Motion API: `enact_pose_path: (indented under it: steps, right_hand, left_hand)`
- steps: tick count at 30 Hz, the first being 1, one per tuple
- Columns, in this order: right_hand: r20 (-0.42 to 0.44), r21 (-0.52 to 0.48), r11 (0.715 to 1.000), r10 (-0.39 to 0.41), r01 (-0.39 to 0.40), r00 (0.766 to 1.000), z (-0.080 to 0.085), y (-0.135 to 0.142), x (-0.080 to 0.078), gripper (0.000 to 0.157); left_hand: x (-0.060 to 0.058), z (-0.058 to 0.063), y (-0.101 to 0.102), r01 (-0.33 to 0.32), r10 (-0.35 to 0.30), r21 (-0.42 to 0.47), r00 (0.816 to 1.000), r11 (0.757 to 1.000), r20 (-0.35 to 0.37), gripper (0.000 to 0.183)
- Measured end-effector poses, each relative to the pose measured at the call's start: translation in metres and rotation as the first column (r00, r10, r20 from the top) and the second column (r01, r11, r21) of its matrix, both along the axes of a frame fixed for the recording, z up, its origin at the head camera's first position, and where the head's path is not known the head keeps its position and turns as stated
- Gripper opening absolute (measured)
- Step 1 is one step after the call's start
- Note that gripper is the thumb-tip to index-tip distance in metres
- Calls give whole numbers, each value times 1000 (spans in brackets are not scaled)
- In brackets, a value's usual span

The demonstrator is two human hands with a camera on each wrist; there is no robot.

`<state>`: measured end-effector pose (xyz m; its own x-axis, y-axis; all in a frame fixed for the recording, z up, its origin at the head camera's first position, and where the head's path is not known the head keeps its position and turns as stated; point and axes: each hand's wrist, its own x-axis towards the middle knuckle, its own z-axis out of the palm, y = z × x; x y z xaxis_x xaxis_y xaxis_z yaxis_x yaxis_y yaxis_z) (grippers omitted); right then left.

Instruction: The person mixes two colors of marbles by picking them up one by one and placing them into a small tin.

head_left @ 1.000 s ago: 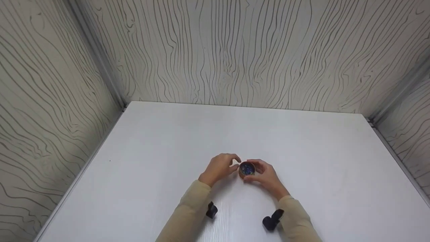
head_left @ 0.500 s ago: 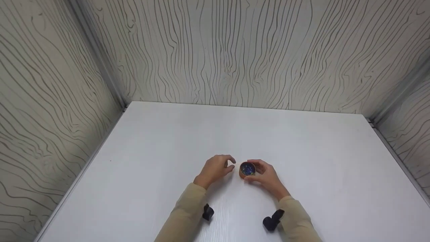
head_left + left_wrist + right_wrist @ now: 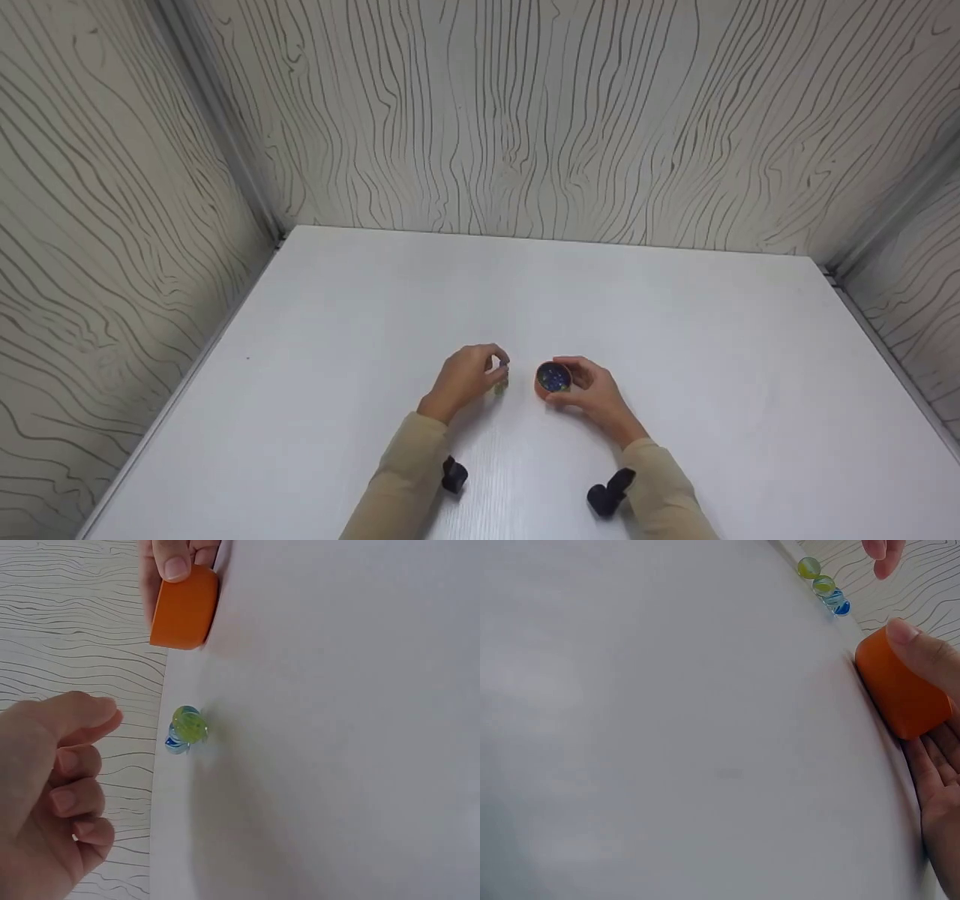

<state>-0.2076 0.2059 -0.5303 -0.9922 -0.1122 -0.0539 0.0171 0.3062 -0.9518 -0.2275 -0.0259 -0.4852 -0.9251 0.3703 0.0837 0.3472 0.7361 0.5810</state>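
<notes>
My right hand (image 3: 596, 391) holds a small orange bowl (image 3: 900, 686) upright on the table, thumb on one side and fingers on the other. In the head view the inside of the bowl (image 3: 540, 388) looks dark blue with light specks, as if full of marbles. Left of it, my left hand (image 3: 466, 379) hovers with loosely bent fingers and nothing between them. Several glass marbles (image 3: 189, 726), yellow-green and blue, lie close together on the table just by its fingertips. In the right wrist view these marbles (image 3: 823, 586) form a short row beside the bowl.
The white table (image 3: 360, 300) spreads out around both hands. Wood-patterned panels (image 3: 495, 120) stand at its back and sides. A dark camera mount (image 3: 611, 491) sits on each sleeve.
My left hand has drawn back leftward from the bowl. Marbles now show on the table by its thumb. My right hand and the bowl have hardly moved.
</notes>
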Motion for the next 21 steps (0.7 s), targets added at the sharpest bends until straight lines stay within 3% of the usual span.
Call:
enact_pose_path:
  steps: [10,21]
  right_hand:
    - [4,12,1000,-1,1,1000,-2,1,0,64]
    - [-2,23,1000,-4,4,1000,-1,1,0,64]
  left_hand:
    - [4,-7,-7,-32,32,9,997,999,69,17]
    - [8,-12,-11,-25,25,3,996,1000,84,20]
